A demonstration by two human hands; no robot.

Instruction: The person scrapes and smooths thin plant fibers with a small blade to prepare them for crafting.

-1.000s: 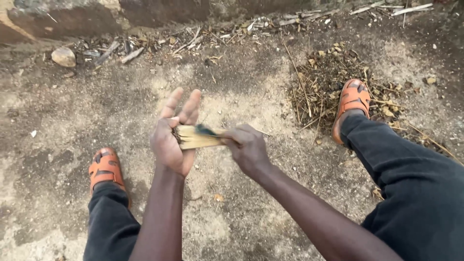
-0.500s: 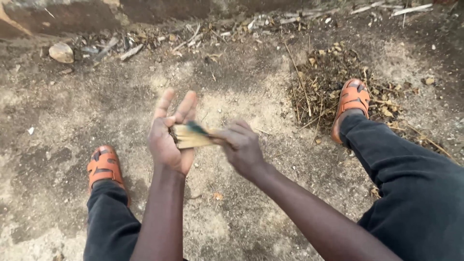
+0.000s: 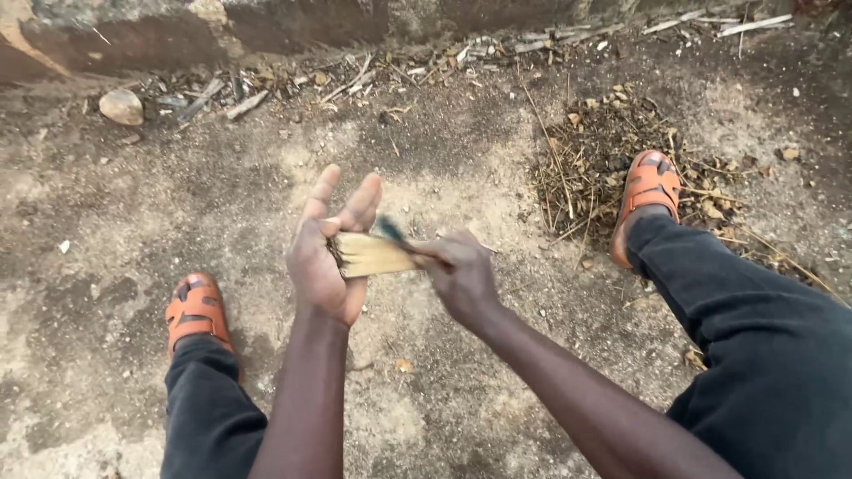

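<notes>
My right hand (image 3: 461, 277) grips a pale straw bundle (image 3: 377, 255), its end against my open, flat left hand (image 3: 327, 257).

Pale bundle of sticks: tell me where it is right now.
In the head view, the pale bundle of sticks sits mid-frame, gripped by the right hand, its end butted against the open palm of the left hand, above bare ground.

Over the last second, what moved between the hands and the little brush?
Little changed. The right hand keeps its closed grip on the pale bristle bundle, whose end stays against the open left palm; the hands drifted slightly left in view. The orange sandals and the debris pile stayed put.
</notes>
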